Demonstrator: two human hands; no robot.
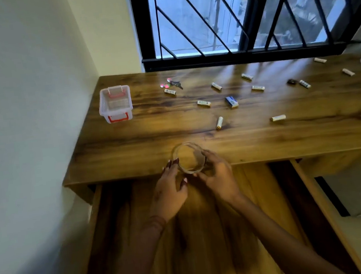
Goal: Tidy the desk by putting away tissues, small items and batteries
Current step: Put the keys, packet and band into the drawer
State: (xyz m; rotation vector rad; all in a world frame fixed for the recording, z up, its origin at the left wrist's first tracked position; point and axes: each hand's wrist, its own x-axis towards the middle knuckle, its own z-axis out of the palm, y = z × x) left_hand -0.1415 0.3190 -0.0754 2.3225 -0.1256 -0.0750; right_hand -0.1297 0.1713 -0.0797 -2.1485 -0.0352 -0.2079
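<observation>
Both hands on a clear glass jar (189,157) at the tabletop's (130,143) near edge, 6 o'clock — left hand (170,189) w/ fingers curled round its left side, right hand (219,177) gripping the right. Batteries (219,123) lie scattered from center to 2 o'clock; clear plastic box (115,104) w/ red latches sits at 10 o'clock — drawer (120,212) open below the jar.

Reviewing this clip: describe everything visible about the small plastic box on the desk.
The plastic box is a small, clear rectangular container with red latch handles at its two ends. It stands upright and lidless near the desk's far left corner, close to the wall. It looks empty. Neither hand touches it, and the scattered batteries lie apart to its right.
</observation>
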